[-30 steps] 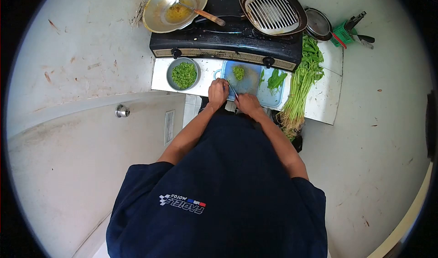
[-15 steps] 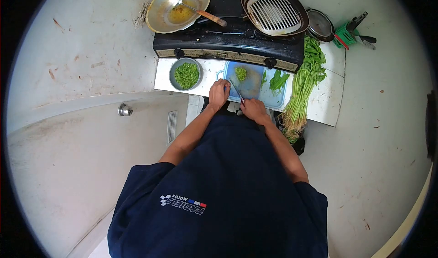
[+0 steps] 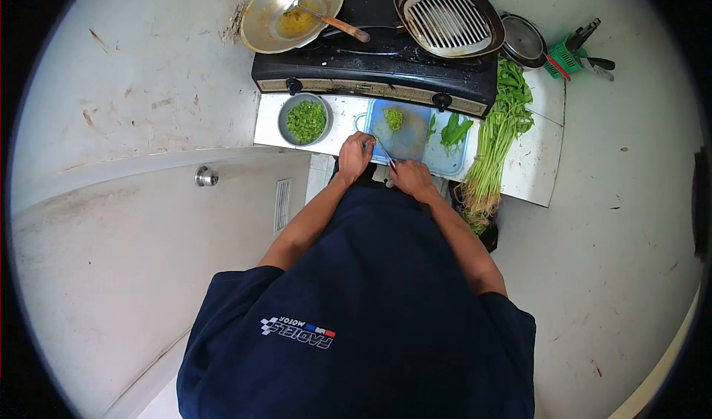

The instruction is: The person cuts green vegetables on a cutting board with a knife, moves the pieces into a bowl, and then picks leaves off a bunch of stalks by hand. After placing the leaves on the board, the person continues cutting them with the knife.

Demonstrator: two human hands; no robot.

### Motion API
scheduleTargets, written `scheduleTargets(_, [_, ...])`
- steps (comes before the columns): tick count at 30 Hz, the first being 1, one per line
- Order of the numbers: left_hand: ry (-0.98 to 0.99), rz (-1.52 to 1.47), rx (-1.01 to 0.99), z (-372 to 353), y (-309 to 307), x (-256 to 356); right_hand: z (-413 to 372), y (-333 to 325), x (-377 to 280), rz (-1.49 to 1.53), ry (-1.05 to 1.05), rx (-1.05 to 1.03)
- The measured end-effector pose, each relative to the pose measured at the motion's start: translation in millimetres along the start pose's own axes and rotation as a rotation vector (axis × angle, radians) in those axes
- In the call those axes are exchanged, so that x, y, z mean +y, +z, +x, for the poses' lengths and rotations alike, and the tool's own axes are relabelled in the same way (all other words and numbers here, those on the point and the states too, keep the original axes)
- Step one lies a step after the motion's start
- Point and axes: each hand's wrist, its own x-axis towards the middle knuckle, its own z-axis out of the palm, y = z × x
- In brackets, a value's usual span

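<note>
My right hand (image 3: 412, 178) is wrapped round the handle of a knife (image 3: 385, 150), whose blade points up and left over the blue cutting board (image 3: 411, 138). My left hand (image 3: 356, 156) is at the board's left edge, fingers curled beside the blade tip; what they hold, if anything, is too small to make out. A small heap of chopped greens (image 3: 393, 119) lies on the board, above the blade. Some loose green leaves (image 3: 454, 131) rest on the board's right part. Left of the board stands a grey bowl (image 3: 282, 121) of chopped greens (image 3: 305, 121).
A black stove (image 3: 371, 70) spans the back, bearing a wok (image 3: 256, 18) with a wooden-handled ladle (image 3: 345, 28) and a grill pan (image 3: 449, 22). Long-stemmed greens (image 3: 497, 137) lie at the right. Behind them are a lidded pan (image 3: 523, 42) and a green basket (image 3: 561, 58) with utensils.
The whole view has shifted slightly. The knife's blade and my left fingers have moved a little at the board's left edge; both hands stay in nearly the same places.
</note>
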Motion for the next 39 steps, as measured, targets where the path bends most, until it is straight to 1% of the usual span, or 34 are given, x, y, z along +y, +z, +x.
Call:
scheduleTargets(3, [-0.01,-0.035,0.0,0,1,0,3,3,4,-0.004,-0.01,0.028])
scheduleTargets(6, [-0.021,-0.044,-0.007,0,-1,2,8,0,10,0.0,0.023,0.059])
scheduleTargets(9, [-0.01,-0.056,-0.003,2,-1,2,15,-8,18,-0.03,0.066,0.051])
scheduleTargets(12, [-0.018,-0.061,-0.003,6,0,2,19,-21,22,-0.042,0.094,0.116])
scheduleTargets(13, [-0.026,-0.06,-0.005,7,2,1,18,-28,21,-0.032,0.094,0.105])
scheduleTargets(16, [-0.016,-0.107,0.032,12,0,8,10,-53,18,-0.007,0.098,0.094])
scheduleTargets(19, [-0.119,-0.293,0.005,17,-11,32,6,-62,17,-0.006,0.104,0.123])
scheduleTargets(25, [0.252,-0.206,-0.344,16,-19,50,5,-62,28,-0.017,0.089,0.132])
scheduleTargets(26, [0.301,-0.224,-0.37,17,-19,55,4,-62,28,-0.006,0.094,0.144])
scheduleTargets(27, [0.313,-0.209,-0.383,18,-17,53,2,-62,28,0.006,0.1,0.156])
scheduleTargets(30, [0.341,-0.173,-0.408,25,-7,48,-4,-55,34,0.06,-0.004,0.331])
scheduleTargets(33, [0.333,-0.143,-0.416,34,-7,43,-11,-63,37,0.052,0.001,0.315])
scheduleTargets(36, [0.298,-0.106,-0.444,39,-12,40,-20,-79,38,0.012,0.045,0.204])
scheduleTargets(39, [0.272,-0.064,-0.438,42,-11,36,-23,-78,50,-0.023,0.001,0.194])
